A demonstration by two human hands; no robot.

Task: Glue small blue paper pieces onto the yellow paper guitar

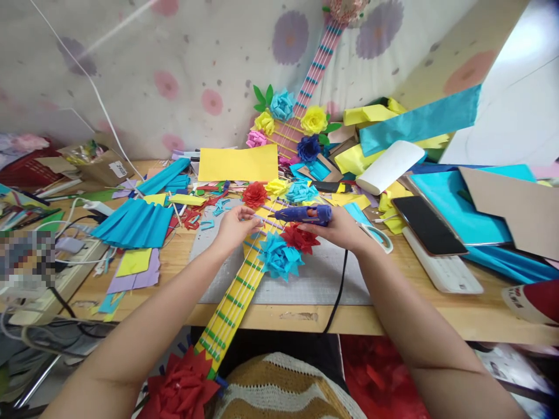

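A blue hot glue gun [305,214] is gripped in my right hand [343,230], its nozzle pointing left over the body of a yellow paper guitar [244,276]. Close to the nozzle, my left hand [238,226] has its fingers pinched together; whatever they hold is too small to make out. On the guitar body sit a light blue paper flower [280,256], a red one [300,238] partly behind my right hand, and another red one [254,195]. The guitar's neck slants toward me and ends at a big red flower [183,387] past the table edge.
A pink paper guitar [312,81] leans on the back wall. Blue pleated paper [135,224] and scraps lie left, beside a power strip [65,279]. To the right are scissors [378,237], a phone [430,224] and a cup [535,302]. The glue gun's cord [338,291] hangs over the front edge.
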